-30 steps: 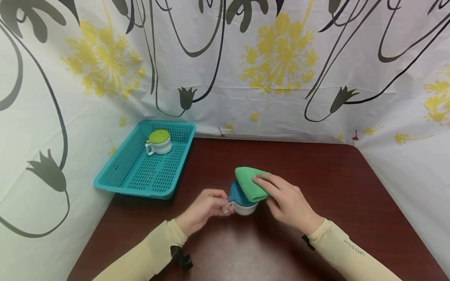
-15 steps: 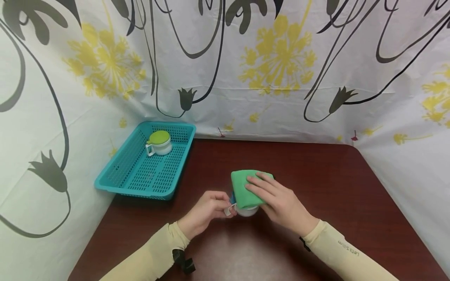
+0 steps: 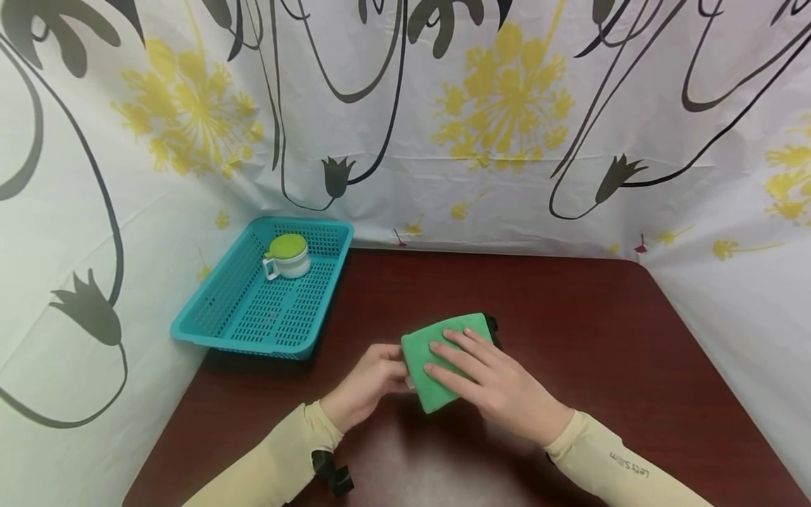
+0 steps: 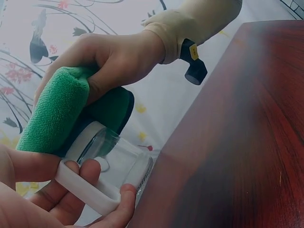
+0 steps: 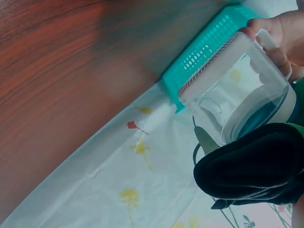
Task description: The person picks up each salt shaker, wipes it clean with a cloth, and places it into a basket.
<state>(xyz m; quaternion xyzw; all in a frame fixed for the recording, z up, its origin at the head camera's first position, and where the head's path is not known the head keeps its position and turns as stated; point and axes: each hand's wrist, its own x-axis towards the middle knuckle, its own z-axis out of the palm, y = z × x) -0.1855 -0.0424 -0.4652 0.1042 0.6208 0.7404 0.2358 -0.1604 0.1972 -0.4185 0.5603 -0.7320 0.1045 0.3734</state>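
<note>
My left hand grips the white handle of a clear jar with a white base. My right hand holds a green cloth over the jar's top, fingers spread across it and thumb at its edge in the left wrist view. From above, the cloth hides nearly all of the jar. A blue lid shows through the jar wall in the right wrist view. The cloth's dark side hangs beside the jar there.
A turquoise perforated basket stands at the back left of the dark red table. Inside it sits a white jar with a green lid. A patterned curtain encloses the table's back and sides.
The right hand and cloth have slid left and towards me over the lid, covering the blue that showed earlier. The left hand keeps its grip on the handle, almost unmoved.
</note>
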